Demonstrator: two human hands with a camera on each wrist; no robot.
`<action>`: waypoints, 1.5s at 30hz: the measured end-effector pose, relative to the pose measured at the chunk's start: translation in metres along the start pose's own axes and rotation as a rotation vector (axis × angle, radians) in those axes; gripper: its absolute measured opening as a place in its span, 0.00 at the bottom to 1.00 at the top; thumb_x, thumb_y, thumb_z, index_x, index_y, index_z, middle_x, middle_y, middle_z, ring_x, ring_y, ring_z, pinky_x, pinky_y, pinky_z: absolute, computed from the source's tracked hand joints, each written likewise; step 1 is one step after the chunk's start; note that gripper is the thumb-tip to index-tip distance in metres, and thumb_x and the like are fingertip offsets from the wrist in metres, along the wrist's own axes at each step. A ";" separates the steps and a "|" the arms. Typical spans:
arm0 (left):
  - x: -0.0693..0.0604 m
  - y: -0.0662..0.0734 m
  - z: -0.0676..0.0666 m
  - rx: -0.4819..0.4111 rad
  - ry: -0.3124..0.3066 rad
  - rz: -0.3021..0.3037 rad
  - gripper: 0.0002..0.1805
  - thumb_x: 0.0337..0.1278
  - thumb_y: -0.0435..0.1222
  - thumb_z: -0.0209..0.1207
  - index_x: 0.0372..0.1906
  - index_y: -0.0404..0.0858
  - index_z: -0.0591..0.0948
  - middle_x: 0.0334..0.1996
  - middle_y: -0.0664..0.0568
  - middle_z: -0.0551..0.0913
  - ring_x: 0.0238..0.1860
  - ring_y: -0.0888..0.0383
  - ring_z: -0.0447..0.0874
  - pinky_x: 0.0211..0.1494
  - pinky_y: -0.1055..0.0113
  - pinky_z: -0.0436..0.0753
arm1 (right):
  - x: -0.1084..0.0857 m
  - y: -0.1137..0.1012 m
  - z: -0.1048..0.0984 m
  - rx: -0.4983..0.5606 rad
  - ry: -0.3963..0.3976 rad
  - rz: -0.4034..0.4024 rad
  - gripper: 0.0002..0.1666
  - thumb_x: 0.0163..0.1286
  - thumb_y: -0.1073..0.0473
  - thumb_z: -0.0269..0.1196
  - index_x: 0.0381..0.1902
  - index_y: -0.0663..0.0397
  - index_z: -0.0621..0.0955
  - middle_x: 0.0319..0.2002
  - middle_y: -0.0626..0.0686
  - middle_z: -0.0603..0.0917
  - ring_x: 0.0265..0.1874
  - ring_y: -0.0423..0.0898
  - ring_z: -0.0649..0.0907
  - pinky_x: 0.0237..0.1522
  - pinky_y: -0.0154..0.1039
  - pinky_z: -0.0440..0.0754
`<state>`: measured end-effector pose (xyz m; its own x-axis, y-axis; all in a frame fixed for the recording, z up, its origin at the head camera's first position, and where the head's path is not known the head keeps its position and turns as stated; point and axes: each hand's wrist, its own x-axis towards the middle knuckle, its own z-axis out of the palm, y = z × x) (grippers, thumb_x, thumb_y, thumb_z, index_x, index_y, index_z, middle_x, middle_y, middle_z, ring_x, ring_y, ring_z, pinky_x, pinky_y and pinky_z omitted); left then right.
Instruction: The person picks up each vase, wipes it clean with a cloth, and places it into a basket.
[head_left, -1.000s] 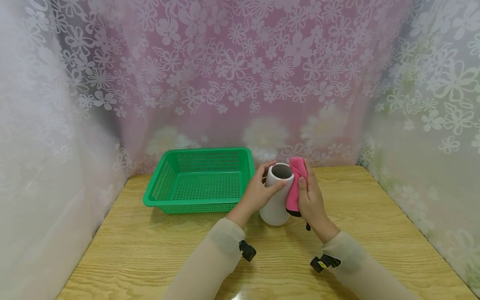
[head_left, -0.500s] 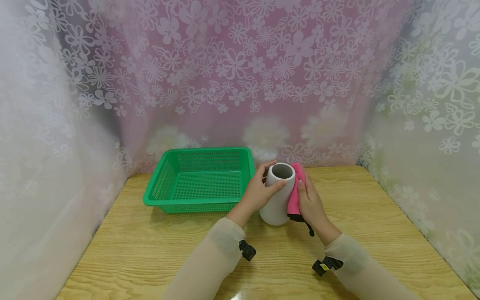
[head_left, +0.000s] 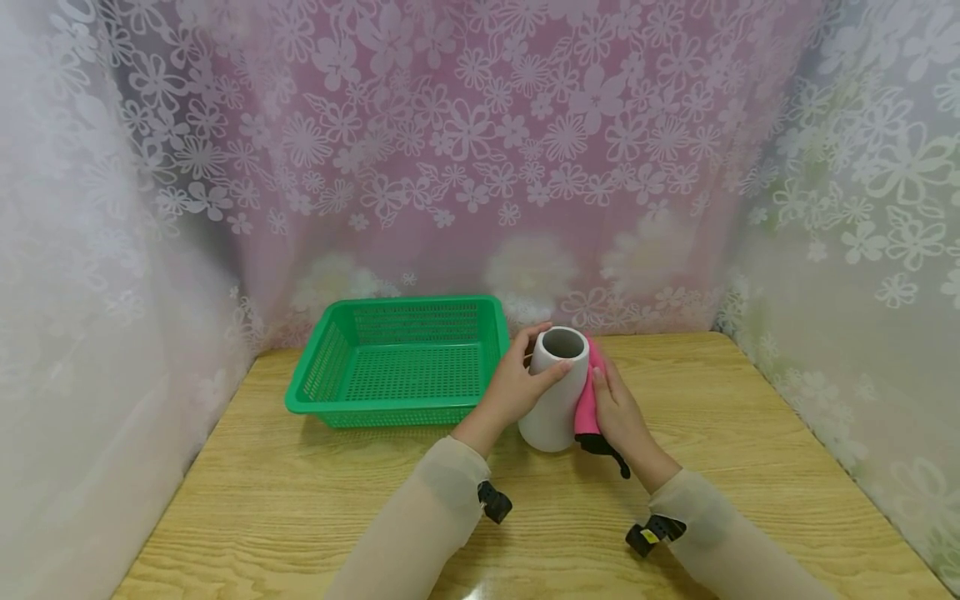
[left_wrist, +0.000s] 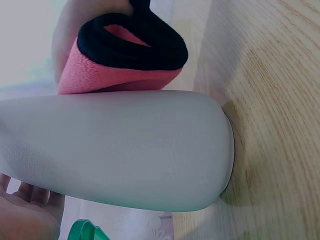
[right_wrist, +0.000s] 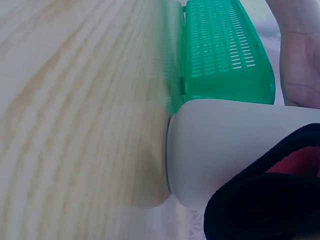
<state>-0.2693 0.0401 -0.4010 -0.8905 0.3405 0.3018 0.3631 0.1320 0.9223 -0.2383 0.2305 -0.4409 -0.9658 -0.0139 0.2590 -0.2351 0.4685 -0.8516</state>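
Note:
A white vase (head_left: pixel 551 408) with a round open top stands upright on the table, right of the basket. My left hand (head_left: pixel 519 382) grips its upper part, thumb in front and fingers behind. My right hand (head_left: pixel 624 417) holds a folded pink cloth (head_left: pixel 588 407) with black edging against the vase's right side. In the left wrist view the cloth (left_wrist: pixel 95 75) touches the vase (left_wrist: pixel 125 150), its black edge looped. The right wrist view has the black edging (right_wrist: pixel 255 205) in front of the vase (right_wrist: pixel 225 145); the right fingers are hidden there.
A green perforated basket (head_left: pixel 405 406) stands on the wooden table (head_left: pixel 315 517), just left of the vase and my left hand. Flowered curtains (head_left: pixel 465 167) hang behind the table and at both sides. A black wrist camera sits on each sleeve.
My right hand and the pink cloth have moved down along the vase's right side and slightly behind it; the black edging hangs lower. My left hand and the vase have stayed in place.

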 end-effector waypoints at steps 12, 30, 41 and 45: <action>0.000 0.001 -0.001 -0.002 0.002 0.001 0.37 0.61 0.50 0.67 0.73 0.59 0.66 0.61 0.57 0.75 0.65 0.51 0.73 0.64 0.52 0.75 | 0.001 0.013 0.001 -0.080 -0.068 0.136 0.39 0.82 0.38 0.33 0.81 0.52 0.49 0.78 0.64 0.52 0.76 0.63 0.53 0.74 0.63 0.48; 0.000 0.001 -0.001 0.001 -0.003 -0.005 0.37 0.62 0.50 0.67 0.73 0.58 0.65 0.62 0.56 0.75 0.65 0.51 0.73 0.66 0.52 0.74 | 0.001 0.015 0.001 -0.007 -0.210 0.306 0.36 0.85 0.45 0.33 0.80 0.61 0.50 0.76 0.69 0.53 0.76 0.65 0.51 0.75 0.62 0.44; 0.001 0.000 -0.001 0.020 -0.002 -0.006 0.37 0.61 0.51 0.67 0.73 0.59 0.66 0.63 0.56 0.74 0.66 0.51 0.72 0.66 0.52 0.74 | 0.004 0.015 -0.002 -0.025 -0.256 0.310 0.34 0.85 0.48 0.34 0.78 0.63 0.53 0.74 0.72 0.57 0.74 0.67 0.55 0.74 0.63 0.48; 0.002 0.000 -0.001 0.024 -0.010 -0.005 0.37 0.61 0.51 0.67 0.73 0.59 0.66 0.63 0.57 0.74 0.66 0.52 0.73 0.66 0.52 0.74 | 0.004 0.016 -0.004 -0.021 -0.273 0.322 0.35 0.85 0.46 0.35 0.78 0.64 0.53 0.74 0.72 0.57 0.73 0.67 0.57 0.73 0.63 0.49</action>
<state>-0.2715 0.0396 -0.4005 -0.8896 0.3493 0.2942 0.3649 0.1565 0.9178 -0.2452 0.2418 -0.4514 -0.9838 -0.0956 -0.1516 0.0834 0.5046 -0.8593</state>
